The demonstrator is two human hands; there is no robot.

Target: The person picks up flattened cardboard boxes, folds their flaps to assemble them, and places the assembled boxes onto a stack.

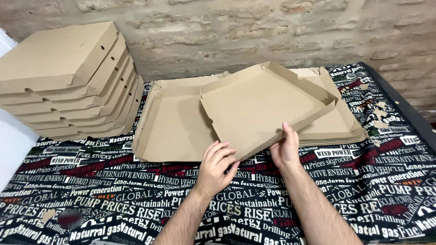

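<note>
We recorded one half-formed cardboard box [254,109], brown and flat-bottomed, lying near the middle of the desk [136,204]. One half of the box was lifted and tilted, its raised side walls already folded up along the far and right edges; the other half lay flat to the left, resting on the printed black cloth that covers the desk.

The left hand [218,168] sat at the near edge of the tilted panel, fingers curled and touching the cardboard rim from below. We could not tell whether its grip was clenched on the edge or merely resting against it. The right hand [285,149] held the same near edge a little farther right, thumb on top of the panel and fingers hidden under it, so its grip was pinched onto the box.

To the right, partly under the tilted panel, lay a stack of flat unfolded blanks [338,124]. At the far left stood a pile of finished closed boxes [68,77], stacked unevenly, each with small round holes along the side. Both stacks were well apart from one another, with the working box between them.

Small cardboard scraps [379,113] lay scattered on the cloth near the right edge. A rough brick wall [254,27] ran behind the desk.
</note>
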